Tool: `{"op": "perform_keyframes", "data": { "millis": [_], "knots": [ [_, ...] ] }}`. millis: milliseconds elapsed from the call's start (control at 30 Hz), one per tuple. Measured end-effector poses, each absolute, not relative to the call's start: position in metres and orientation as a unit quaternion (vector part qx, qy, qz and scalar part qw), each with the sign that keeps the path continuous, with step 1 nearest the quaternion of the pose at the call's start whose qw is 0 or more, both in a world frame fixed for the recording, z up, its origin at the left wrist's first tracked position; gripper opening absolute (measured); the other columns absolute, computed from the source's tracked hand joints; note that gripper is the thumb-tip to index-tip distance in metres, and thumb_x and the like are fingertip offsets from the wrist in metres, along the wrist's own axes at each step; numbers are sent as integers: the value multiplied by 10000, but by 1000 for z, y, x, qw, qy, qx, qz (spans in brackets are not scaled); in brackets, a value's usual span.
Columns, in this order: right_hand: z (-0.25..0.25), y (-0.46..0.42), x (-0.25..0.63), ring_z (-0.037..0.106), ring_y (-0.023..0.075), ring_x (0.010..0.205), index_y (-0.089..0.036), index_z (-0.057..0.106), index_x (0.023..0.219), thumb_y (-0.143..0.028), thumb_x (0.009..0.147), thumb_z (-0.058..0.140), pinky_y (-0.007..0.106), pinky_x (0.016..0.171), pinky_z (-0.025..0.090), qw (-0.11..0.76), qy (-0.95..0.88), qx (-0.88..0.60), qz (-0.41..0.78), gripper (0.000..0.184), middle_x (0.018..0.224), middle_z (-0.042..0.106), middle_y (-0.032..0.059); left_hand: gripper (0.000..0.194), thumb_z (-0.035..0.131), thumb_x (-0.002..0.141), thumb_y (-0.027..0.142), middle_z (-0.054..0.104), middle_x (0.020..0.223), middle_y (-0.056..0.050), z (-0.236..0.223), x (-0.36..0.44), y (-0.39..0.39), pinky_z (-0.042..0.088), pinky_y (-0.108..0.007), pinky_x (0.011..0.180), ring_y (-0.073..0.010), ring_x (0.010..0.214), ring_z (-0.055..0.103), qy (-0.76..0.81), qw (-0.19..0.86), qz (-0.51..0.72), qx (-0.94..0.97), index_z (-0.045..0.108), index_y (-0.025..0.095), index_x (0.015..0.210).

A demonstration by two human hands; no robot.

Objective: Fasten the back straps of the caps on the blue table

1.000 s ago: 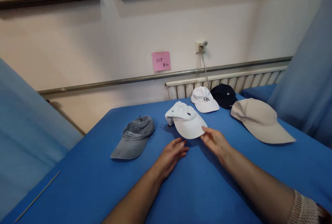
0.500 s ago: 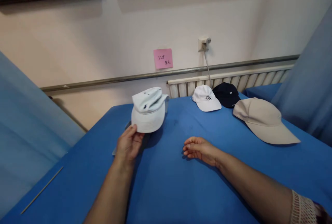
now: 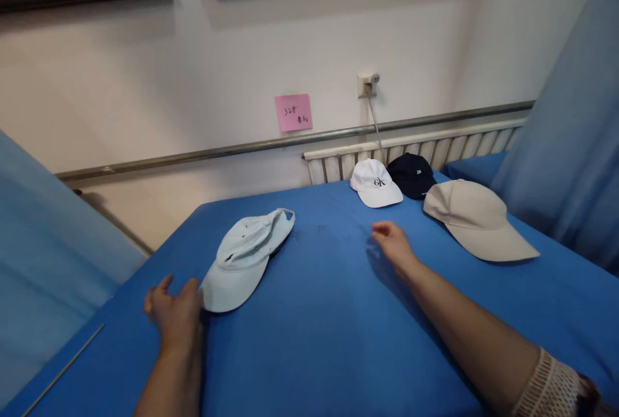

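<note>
A pale blue cap (image 3: 244, 243) with a small dark logo lies on the left of the blue-covered table, brim toward me and back strap pointing away to the right. My left hand (image 3: 174, 310) is just left of its brim, fingers spread and holding nothing; whether it still touches the brim edge I cannot tell. Over the middle right, my right hand (image 3: 393, 244) hovers with loosely bent fingers, somewhat blurred, and nothing shows in it. Beyond it sit a white cap (image 3: 373, 184) with black letters, a dark navy cap (image 3: 412, 175) and a larger beige cap (image 3: 476, 217).
The blue table cover (image 3: 309, 339) runs up to a wall with a metal rail (image 3: 232, 148) and a radiator (image 3: 333, 165). A thin stick (image 3: 65, 368) lies at the left edge. Blue curtains (image 3: 43, 262) hang on both sides. A pink note (image 3: 294, 113) is stuck to the wall.
The pale blue cap, held up by its brim in my left hand before, now lies on the table. My left hand let go and moved left; my right hand moved farther away and slightly right.
</note>
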State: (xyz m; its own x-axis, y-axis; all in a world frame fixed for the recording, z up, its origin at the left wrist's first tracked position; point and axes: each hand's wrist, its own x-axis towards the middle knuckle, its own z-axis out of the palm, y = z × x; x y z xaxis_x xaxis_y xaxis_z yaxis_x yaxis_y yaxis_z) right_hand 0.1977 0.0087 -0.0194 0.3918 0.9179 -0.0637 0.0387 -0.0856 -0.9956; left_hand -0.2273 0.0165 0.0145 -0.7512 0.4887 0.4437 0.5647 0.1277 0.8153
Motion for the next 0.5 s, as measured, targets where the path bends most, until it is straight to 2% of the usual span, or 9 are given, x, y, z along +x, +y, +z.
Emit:
{"op": "perform_keyframes", "data": {
  "millis": [67,133,200,267,367,500],
  "knots": [
    [-14,17,234,399,299,1279,-192,588,1081,-189,716,569,489,1042,338,582,-358,-665,301,365,1276,507,132,478,663,702,201,387,1454,-159,19,-213,12,259,-568,1115,-369,1348,344,-750,85,-532,-385,592,111,1166],
    [-15,21,269,286,359,1345,-220,596,1158,-189,704,581,567,1050,278,555,-311,-766,90,455,1427,349,136,441,632,738,238,365,1480,-148,24,-192,4,226,-559,1131,-360,1365,325,-723,90,-505,-463,600,125,1163],
    [-23,21,296,173,403,1385,-270,565,1249,-195,710,594,620,1040,233,503,-257,-824,-30,545,1526,175,114,386,591,779,272,392,1464,-159,25,-167,-3,218,-546,1137,-348,1363,337,-682,90,-476,-547,616,126,1136],
    [-34,21,311,92,411,1407,-294,584,1239,-193,726,594,628,1038,207,445,-265,-854,-50,523,1555,105,89,332,550,811,287,418,1446,-154,21,-144,-9,260,-524,1125,-334,1348,367,-644,72,-455,-611,628,142,1099],
    [-49,25,318,55,392,1421,-278,566,1267,-179,737,582,607,1051,185,384,-289,-875,-45,539,1564,110,95,284,522,830,289,469,1405,-134,11,-116,-12,322,-508,1096,-318,1312,415,-584,26,-405,-703,635,169,1061],
    [-50,32,311,82,384,1419,-205,467,1343,-174,713,588,594,1070,180,401,-272,-873,-62,643,1556,124,157,254,524,829,257,505,1371,-120,-2,-91,-16,363,-516,1066,-306,1279,449,-533,-35,-358,-766,639,187,1044]
  ]
}}
